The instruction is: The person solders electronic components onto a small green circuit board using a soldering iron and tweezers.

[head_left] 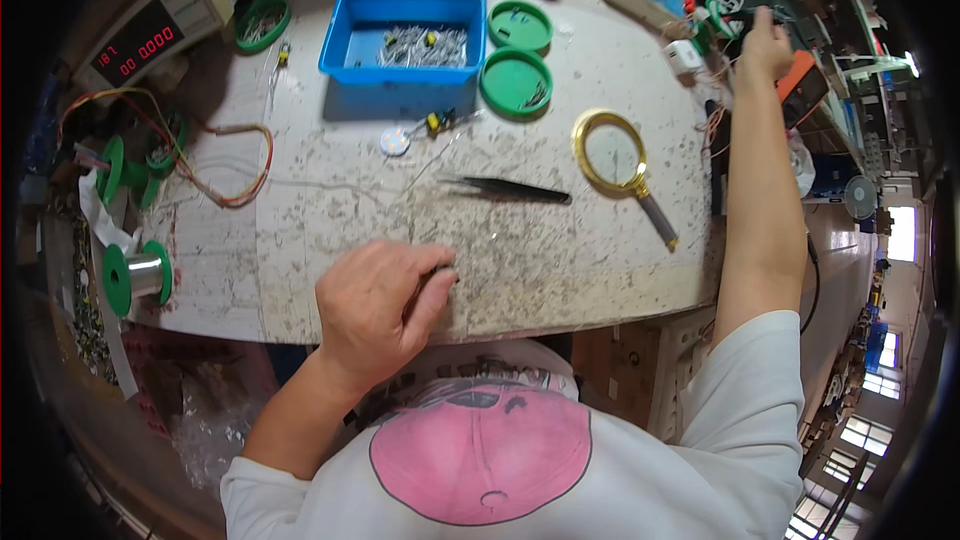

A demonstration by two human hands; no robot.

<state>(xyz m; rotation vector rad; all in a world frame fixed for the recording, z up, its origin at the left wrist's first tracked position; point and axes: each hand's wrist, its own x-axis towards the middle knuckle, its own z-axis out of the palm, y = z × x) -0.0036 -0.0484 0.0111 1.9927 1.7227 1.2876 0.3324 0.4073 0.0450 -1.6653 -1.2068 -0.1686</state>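
Speckled white tabletop (pixel 600 275) spread beneath the left hand (pixel 375 300), its fingers drawn narrow around I couldn't tell what, with black tweezers (pixel 515 190) lying beyond it near a magnifying glass (pixel 655 218), while the right hand (pixel 766 48), its grip unclear, was beside an orange device (pixel 798 76).

Single head-worn fisheye view, facing down onto workbench (pixel 600 275), close above.

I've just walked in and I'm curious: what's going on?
A person's curled left hand is over a worn white workbench, its grip unclear. The right hand is beside tangled coloured wires; its hold is unclear. Black tweezers and a round, gold-rimmed magnifying glass lie untouched, nearer than a blue plastic tray of silvery parts.
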